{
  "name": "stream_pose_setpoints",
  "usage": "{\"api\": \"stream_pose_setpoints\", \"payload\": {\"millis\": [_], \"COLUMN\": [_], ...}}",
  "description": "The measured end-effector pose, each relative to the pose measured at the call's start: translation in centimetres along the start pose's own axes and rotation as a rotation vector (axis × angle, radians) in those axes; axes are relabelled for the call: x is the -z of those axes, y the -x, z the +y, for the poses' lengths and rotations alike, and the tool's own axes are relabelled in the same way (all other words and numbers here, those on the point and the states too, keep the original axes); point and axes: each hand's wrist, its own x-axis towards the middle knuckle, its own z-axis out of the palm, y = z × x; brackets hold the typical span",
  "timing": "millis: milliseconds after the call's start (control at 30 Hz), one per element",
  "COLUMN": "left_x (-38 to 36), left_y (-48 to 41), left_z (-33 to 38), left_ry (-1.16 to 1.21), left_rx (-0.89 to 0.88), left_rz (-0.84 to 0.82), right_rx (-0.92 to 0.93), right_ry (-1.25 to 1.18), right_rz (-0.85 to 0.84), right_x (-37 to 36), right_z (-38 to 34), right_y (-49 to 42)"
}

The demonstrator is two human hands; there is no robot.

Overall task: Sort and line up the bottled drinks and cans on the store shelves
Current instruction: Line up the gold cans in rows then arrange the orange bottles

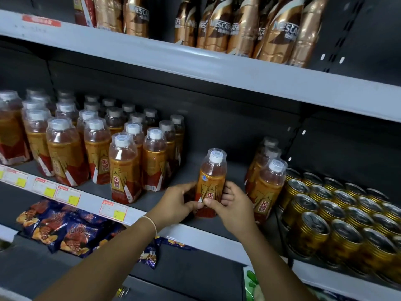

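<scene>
An orange energy-drink bottle (211, 181) with a white cap stands upright near the front of the middle shelf (195, 234), in a gap between two groups. My left hand (176, 202) wraps its lower left side and my right hand (232, 203) wraps its lower right side; both thumbs meet on the label. Several rows of the same bottles (123, 168) stand to the left. A short row of the same bottles (265, 187) stands to the right. Gold cans (338, 224) fill the shelf's right end.
Brown coffee bottles (243, 25) line the upper shelf. Blue snack packets (58, 227) lie on the shelf below, left. Price tags (112, 210) hang on the middle shelf's front rail. Bare shelf shows behind the held bottle.
</scene>
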Motion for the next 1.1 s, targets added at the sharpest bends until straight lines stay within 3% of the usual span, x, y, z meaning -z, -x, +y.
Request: {"api": "stream_pose_setpoints", "payload": {"millis": [367,700,1100], "left_x": [-4.1,-7.7,-10.4], "left_y": [1.7,2.0,1.5], "left_z": [2.7,4.6,6.4], "left_ry": [0.206,0.293,0.287], "left_rx": [0.04,0.043,0.01], "left_rz": [-0.122,-0.181,-0.224], "right_rx": [0.001,-0.019,-0.005], "right_ry": [-0.081,-0.006,0.034], "right_rz": [0.092,0.169,0.283], "right_x": [4.2,7.6,8.9], "right_z": [2.5,3.9,4.7], "right_y": [4.6,6.9,8.4]}}
